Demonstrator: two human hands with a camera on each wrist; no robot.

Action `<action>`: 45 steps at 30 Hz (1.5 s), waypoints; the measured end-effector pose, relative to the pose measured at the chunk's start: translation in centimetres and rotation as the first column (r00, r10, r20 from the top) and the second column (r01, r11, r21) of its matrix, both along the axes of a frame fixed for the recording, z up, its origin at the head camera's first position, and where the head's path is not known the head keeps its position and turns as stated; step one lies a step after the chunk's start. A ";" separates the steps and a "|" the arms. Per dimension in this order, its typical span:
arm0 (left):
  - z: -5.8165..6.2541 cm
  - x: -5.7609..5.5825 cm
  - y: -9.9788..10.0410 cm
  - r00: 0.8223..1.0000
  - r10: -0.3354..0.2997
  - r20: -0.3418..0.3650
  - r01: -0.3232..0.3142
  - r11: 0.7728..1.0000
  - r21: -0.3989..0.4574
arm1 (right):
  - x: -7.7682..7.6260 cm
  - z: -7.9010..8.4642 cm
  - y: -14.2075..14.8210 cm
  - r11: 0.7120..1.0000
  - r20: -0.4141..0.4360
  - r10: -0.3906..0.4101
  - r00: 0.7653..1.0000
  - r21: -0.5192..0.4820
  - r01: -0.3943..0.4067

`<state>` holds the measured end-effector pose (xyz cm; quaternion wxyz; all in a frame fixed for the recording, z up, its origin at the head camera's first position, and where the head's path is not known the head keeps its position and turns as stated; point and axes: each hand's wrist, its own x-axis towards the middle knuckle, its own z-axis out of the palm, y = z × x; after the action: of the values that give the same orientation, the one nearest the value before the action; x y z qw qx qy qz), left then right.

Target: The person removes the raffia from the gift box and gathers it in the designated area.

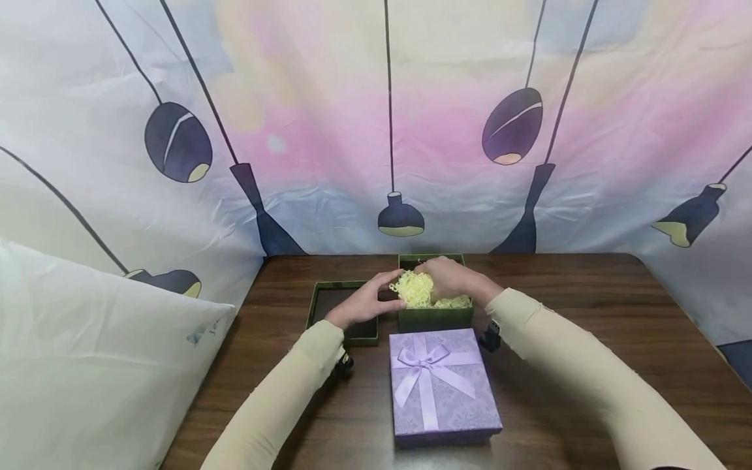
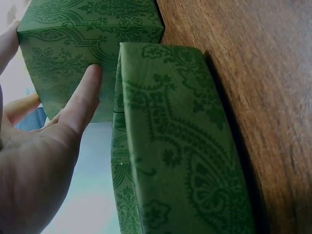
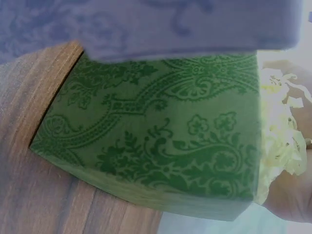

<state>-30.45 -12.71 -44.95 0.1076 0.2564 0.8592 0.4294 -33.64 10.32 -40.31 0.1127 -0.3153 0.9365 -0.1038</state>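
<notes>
A green patterned box (image 1: 435, 319) stands at the back of the table with pale yellow shredded paper (image 1: 414, 289) bulging above its rim. At the box's left side is my left hand (image 1: 369, 300), thumb and fingers spread. In the left wrist view, one straight digit of that hand touches the box wall (image 2: 63, 73). My right hand (image 1: 449, 277) reaches into the box from the right and grips some of the shredded paper; its fingertips are mostly hidden. Yellow strands (image 3: 280, 136) show against this hand in the right wrist view.
A shallow green lid (image 1: 361, 341) with a dark inside lies left of the box. Nearer me sits a lilac gift box (image 1: 444, 385) with a ribbon bow. The wooden table (image 1: 564, 365) meets a cloth backdrop printed with lamps.
</notes>
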 end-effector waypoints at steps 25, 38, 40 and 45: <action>-0.3 -0.5 -0.1 0.995 -0.090 -0.051 0.095 0.989 0.110 | 0.2 1.5 0.7 0.995 -0.101 -0.001 0.995 -0.103 -0.010; -0.1 0.1 -0.1 1.000 -0.007 0.016 0.007 1.000 0.024 | 0.4 2.3 1.4 0.987 -0.157 -0.027 0.987 -0.158 0.002; 0.0 0.2 -0.1 1.000 0.013 0.017 -0.013 1.000 -0.008 | 0.6 2.7 1.5 0.987 -0.165 -0.025 0.986 -0.160 -0.002; 0.1 0.2 0.1 1.000 0.022 0.007 -0.022 0.999 -0.025 | 1.1 3.3 1.6 0.986 -0.180 -0.006 0.984 -0.168 -0.025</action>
<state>-30.24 -12.63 -44.84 0.1093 0.2439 0.8668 0.4209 -32.58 11.95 -36.99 0.0009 -0.3363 0.9292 -0.1535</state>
